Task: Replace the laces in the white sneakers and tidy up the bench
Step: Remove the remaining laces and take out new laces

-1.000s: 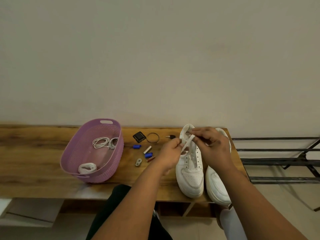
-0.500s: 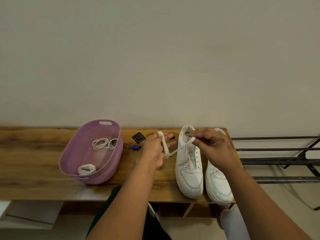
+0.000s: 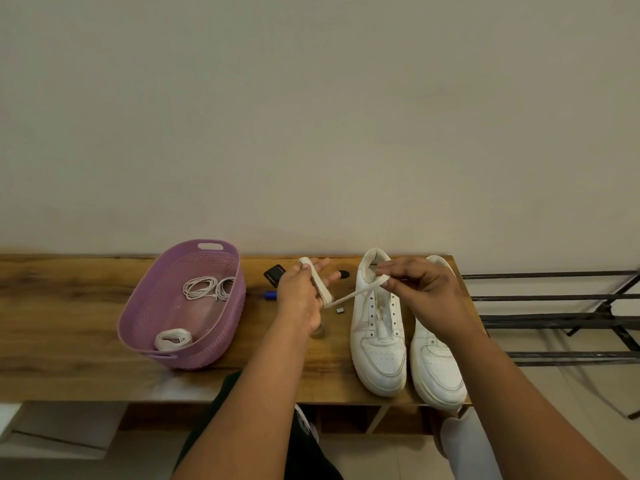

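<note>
Nearest to the camera, two bare forearms are seen reaching fwd over the front edge of the wooden table. On the right part of the table two white sneakers are placed side by side, toes toward the person: the left sneaker has no lace in its eyelets and its tongue is exposed, and the right sneaker is partly hidden by the right arm. On the left part a purple basket is placed, w/ a flat white lace bundle near its front wall and two coils of thin white cord further back. A flat white lace is stretched between the hands, above the table. The left hand is kept w/ fingers nearly straight, and the lace is wound around them in several turns. The right hand is held over the collar of the left sneaker, and the lace is pinched between its thumb and fingertips. Small items are seen on the table around the left hand: a small grey piece, a blue object, a black square object & a small dark object; what they are cannot be told. Further right, beside the table, a black metal rack is seen, and behind everything a plain wall.
</note>
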